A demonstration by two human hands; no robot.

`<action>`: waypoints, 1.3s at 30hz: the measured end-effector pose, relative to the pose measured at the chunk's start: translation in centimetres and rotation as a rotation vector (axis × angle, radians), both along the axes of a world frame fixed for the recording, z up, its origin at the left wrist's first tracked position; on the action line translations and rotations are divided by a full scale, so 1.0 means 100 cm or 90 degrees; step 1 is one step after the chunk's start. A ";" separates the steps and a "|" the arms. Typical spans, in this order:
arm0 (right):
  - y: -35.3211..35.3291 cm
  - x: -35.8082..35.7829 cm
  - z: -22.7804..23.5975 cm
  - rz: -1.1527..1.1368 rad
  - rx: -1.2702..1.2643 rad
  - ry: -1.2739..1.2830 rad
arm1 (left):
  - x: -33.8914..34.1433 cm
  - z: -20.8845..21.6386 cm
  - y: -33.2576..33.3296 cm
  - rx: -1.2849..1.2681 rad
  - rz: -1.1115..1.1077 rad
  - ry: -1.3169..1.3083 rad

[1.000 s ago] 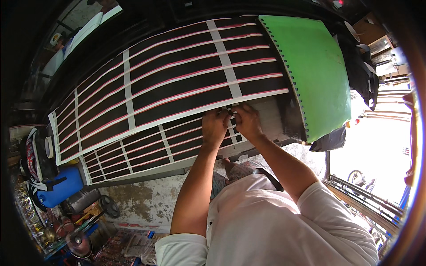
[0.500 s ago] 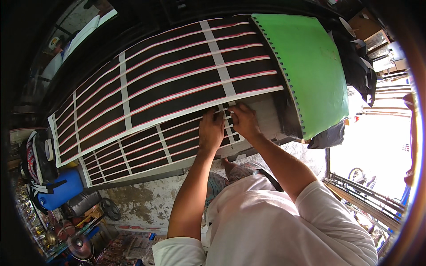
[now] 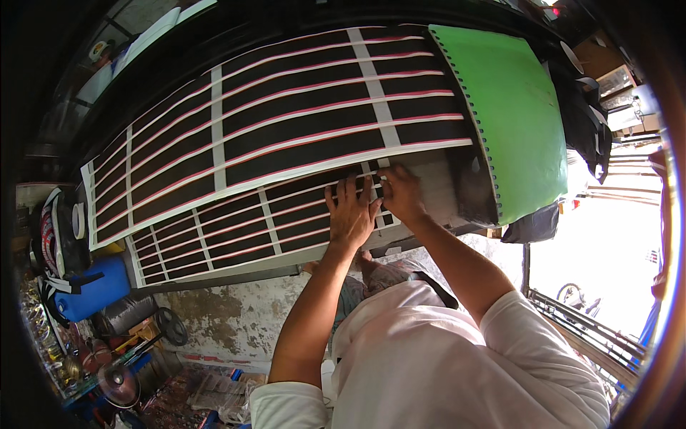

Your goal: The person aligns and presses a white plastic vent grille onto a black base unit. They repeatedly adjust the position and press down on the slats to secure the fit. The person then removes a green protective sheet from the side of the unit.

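Note:
Two black sheets with white and red stripes crossed by grey bands lie on a grey worktop (image 3: 438, 187). The larger upper sheet (image 3: 289, 151) overlaps the smaller lower sheet (image 3: 232, 232). My left hand (image 3: 351, 214) rests on the lower sheet with its fingers spread, pressing near its right part. Beside it, my right hand (image 3: 404, 194) has its fingers bent together at the lower sheet's right end, just under the upper sheet's edge. What the right fingertips pinch, if anything, is hidden. Right of the hands, a green spiral-bound book (image 3: 511, 118) covers the upper sheet's right end.
A blue container (image 3: 94, 289) and a black-and-white bag (image 3: 53, 236) are at the left. Lower left stands a small fan (image 3: 118, 385) among clutter. Black bags (image 3: 532, 223) hang at the right, near a bright opening. A worn wall (image 3: 236, 314) lies below the worktop.
My left hand's fingers have gone from bent to spread flat on the lower sheet. My right hand stays at the sheet's right end. The whole view has shifted slightly.

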State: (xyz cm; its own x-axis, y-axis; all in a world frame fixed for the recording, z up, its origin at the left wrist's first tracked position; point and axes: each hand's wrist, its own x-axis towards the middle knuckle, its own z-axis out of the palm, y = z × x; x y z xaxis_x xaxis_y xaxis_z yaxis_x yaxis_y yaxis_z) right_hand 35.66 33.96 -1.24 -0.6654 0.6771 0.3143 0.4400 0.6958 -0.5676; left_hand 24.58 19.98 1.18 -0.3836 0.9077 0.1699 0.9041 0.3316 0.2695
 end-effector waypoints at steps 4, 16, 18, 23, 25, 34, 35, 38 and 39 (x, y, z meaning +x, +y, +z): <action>-0.001 0.001 -0.006 -0.027 -0.101 -0.005 | -0.036 -0.004 -0.031 0.055 0.111 -0.019; 0.016 -0.040 -0.003 -0.175 -0.117 -0.141 | -0.104 -0.030 -0.110 -0.098 0.174 0.010; 0.019 -0.044 -0.009 -0.213 -0.177 -0.156 | -0.101 -0.032 -0.107 -0.092 0.174 0.019; 0.021 -0.046 -0.005 -0.192 -0.205 -0.148 | -0.103 -0.037 -0.111 -0.103 0.177 0.025; 0.022 -0.047 -0.003 -0.191 -0.211 -0.166 | -0.103 -0.037 -0.112 -0.104 0.179 0.024; 0.020 -0.055 0.013 -0.224 -0.263 -0.268 | -0.105 -0.036 -0.112 -0.121 0.180 0.004; 0.020 -0.056 0.013 -0.227 -0.259 -0.277 | -0.105 -0.035 -0.111 -0.124 0.180 0.004; 0.027 -0.057 0.013 -0.230 -0.289 -0.292 | -0.103 -0.030 -0.107 -0.142 0.183 -0.002; 0.030 -0.058 0.013 -0.229 -0.305 -0.295 | -0.103 -0.028 -0.107 -0.153 0.185 -0.007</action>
State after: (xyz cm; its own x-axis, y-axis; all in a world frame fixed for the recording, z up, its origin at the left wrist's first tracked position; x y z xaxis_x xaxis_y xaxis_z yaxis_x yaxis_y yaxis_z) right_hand 29.85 36.94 0.05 -0.3692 0.8698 -0.3273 0.8607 0.1872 -0.4735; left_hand 14.25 9.26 -1.57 -0.6322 0.7738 -0.0405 0.7602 0.6295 0.1610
